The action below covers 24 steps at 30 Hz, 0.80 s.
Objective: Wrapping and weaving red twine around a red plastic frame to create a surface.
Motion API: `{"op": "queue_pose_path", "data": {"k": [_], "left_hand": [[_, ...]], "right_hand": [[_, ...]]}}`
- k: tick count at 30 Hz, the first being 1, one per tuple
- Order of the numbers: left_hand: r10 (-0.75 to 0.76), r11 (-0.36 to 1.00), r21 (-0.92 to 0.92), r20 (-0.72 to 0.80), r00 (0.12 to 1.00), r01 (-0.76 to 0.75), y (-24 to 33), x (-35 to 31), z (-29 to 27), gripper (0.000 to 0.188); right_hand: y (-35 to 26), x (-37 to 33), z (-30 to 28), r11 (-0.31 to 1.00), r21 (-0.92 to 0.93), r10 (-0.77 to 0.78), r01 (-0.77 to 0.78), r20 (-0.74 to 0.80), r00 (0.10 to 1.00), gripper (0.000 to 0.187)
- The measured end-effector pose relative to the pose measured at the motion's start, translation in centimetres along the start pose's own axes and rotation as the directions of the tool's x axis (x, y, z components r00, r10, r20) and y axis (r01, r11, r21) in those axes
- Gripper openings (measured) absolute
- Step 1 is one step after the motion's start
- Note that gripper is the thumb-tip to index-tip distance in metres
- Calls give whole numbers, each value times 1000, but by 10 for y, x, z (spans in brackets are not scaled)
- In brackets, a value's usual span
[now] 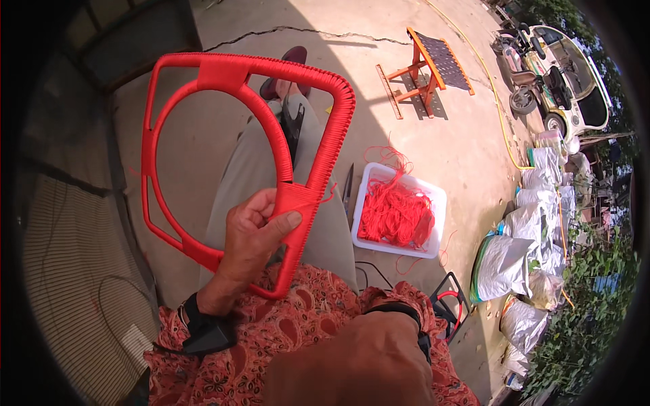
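A rounded square frame with a ring inside it stands upright over my lap. Its right side and top corner are tightly wrapped in red cord, as is the band joining ring and side. The left side looks thinner and smoother. My left hand grips the wrapped band low on the right, thumb in front. A loose red strand sticks out beside that thumb. Close to the camera, at the bottom, is my right hand, apart from the frame; its fingers are hidden.
Right of my legs, a white plastic tub holds tangled red cord, with scissors beside it. Farther off stands a folding wooden stool. White sacks line the right, near a parked three-wheeler. Corrugated sheeting is left.
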<state>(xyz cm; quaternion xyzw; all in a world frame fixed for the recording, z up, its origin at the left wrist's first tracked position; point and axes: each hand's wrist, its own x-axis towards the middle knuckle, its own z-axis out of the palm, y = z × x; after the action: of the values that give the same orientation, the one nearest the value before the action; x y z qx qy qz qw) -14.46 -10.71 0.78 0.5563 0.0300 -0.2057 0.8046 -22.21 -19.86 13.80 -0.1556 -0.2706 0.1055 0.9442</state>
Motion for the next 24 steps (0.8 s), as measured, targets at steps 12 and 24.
{"op": "queue_pose_path", "data": {"k": [12, 24], "left_hand": [[-47, 999, 20, 8, 999, 47, 5, -7, -12, 30], [-102, 995, 2, 60, 993, 102, 7, 3, -2, 27]], "right_hand": [[-41, -1, -99, 777, -599, 279, -196, 48, 959, 12], [-53, -23, -171, 375, -796, -350, -475, -596, 722, 23]]}}
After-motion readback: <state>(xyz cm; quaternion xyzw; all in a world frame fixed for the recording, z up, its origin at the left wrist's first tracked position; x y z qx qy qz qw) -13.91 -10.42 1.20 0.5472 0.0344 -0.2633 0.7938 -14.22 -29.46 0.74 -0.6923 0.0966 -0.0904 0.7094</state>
